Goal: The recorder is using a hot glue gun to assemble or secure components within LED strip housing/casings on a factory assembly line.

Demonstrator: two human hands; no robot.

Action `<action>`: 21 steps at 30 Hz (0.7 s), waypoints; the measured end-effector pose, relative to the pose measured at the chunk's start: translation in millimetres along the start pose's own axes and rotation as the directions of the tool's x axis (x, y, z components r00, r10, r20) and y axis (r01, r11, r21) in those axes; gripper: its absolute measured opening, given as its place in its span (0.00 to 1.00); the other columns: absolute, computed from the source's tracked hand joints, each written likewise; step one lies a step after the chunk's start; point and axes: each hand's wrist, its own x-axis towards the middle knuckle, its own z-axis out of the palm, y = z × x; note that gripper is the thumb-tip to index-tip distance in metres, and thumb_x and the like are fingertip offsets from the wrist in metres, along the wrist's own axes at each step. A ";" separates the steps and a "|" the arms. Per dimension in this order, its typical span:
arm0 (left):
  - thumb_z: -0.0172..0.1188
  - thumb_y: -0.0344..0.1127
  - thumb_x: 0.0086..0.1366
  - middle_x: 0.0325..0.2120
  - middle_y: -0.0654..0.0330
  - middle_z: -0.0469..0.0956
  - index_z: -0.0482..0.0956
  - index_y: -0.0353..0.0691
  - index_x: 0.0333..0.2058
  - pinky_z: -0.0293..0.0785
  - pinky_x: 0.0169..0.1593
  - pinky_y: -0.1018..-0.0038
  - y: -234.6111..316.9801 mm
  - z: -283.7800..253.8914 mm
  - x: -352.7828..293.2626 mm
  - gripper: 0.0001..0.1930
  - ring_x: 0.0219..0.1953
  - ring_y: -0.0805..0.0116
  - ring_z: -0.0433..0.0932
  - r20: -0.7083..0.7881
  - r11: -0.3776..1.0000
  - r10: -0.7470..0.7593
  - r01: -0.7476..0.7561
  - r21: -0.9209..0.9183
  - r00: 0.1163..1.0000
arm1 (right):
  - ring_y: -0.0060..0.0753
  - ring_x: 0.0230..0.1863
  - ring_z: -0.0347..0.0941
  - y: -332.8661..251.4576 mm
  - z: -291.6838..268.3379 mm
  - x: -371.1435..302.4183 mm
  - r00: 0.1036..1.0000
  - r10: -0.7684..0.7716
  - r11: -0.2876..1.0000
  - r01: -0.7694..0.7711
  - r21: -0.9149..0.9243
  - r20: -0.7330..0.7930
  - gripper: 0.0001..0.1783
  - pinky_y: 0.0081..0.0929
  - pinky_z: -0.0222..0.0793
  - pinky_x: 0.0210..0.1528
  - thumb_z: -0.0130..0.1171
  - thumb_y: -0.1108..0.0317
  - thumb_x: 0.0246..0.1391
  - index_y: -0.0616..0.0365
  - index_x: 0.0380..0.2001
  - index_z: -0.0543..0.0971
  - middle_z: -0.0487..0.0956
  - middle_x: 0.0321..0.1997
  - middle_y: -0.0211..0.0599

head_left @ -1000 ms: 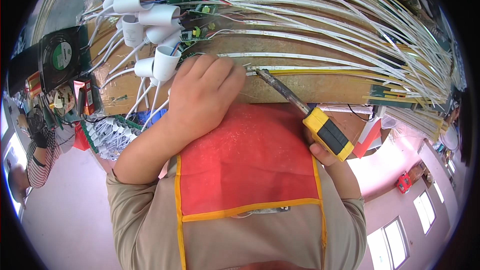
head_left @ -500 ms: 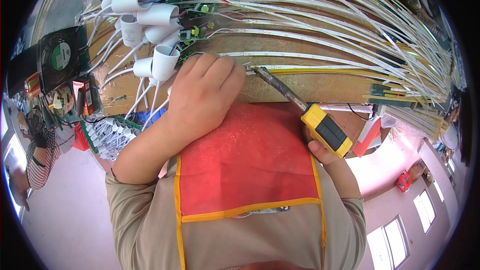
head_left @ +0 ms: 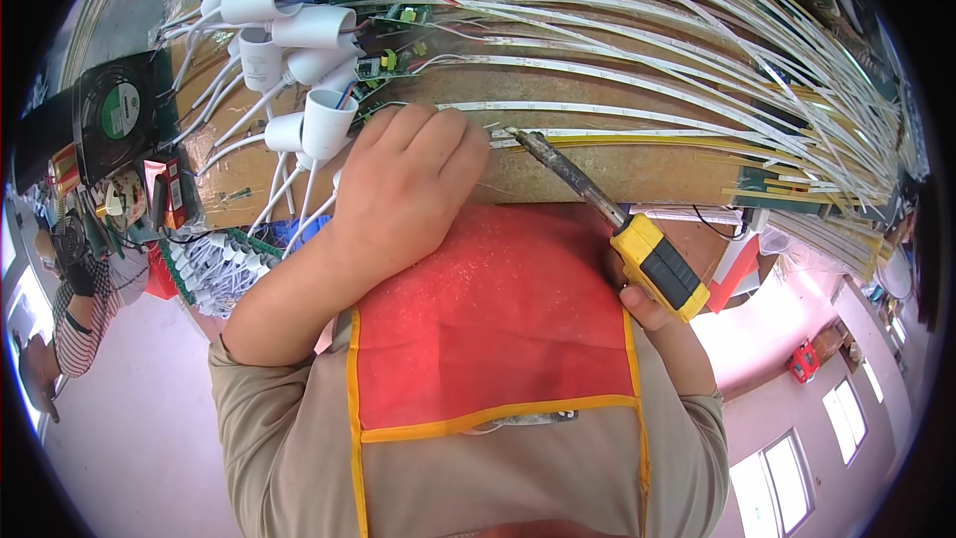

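Observation:
My right hand [head_left: 649,307] is wrapped round the yellow and black handle of a soldering iron [head_left: 661,269]. Its dark tip slants up and left to the end of a white LED strip [head_left: 637,137], close to the fingers of my left hand [head_left: 413,180]. That left hand is closed, knuckles up, over the near edge of the board. Whatever it pinches is hidden beneath the fingers. Just left of it stand white plastic lamp sockets [head_left: 329,125] with white cables, and a small green circuit board [head_left: 378,67] with wires lies just beyond.
Many LED strips [head_left: 836,120] fan out to the right across the brown work board [head_left: 597,168]. A black fan [head_left: 118,112] and a red box [head_left: 165,190] stand at the left. Below them lies a pile of white parts [head_left: 224,269]. Another person's striped sleeve [head_left: 85,324] shows at far left.
The soldering iron has shifted slightly to the right, with its tip a little farther from my left fingers. My left hand has stayed in place.

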 end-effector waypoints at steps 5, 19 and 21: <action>0.62 0.28 0.52 0.36 0.60 0.78 0.83 0.39 0.39 0.75 0.41 0.65 -0.4 -0.4 -0.1 0.14 0.38 0.60 0.78 0.003 1.000 0.000 0.000 -0.003 1.000 | 0.49 0.29 0.74 -0.9 -0.4 -0.2 1.000 -0.003 1.000 0.003 -0.009 0.003 0.19 0.39 0.68 0.30 0.68 0.51 0.55 0.57 0.31 0.79 0.77 0.28 0.39; 0.61 0.30 0.52 0.36 0.61 0.76 0.81 0.40 0.39 0.75 0.42 0.65 -1.0 0.0 0.2 0.13 0.38 0.60 0.77 0.009 1.000 0.012 -0.012 0.014 1.000 | 0.50 0.32 0.77 -2.8 -0.7 -1.6 1.000 -0.021 0.997 0.020 -0.069 -0.015 0.20 0.40 0.71 0.32 0.66 0.49 0.56 0.57 0.35 0.81 0.80 0.32 0.41; 0.63 0.28 0.51 0.36 0.61 0.78 0.83 0.41 0.39 0.76 0.41 0.65 0.0 -1.2 0.9 0.14 0.38 0.59 0.78 0.013 1.000 -0.003 0.003 0.006 1.000 | 0.51 0.32 0.78 -3.9 -0.7 -1.2 1.000 -0.017 0.996 0.016 -0.082 -0.010 0.20 0.40 0.72 0.33 0.65 0.48 0.56 0.56 0.35 0.81 0.80 0.32 0.41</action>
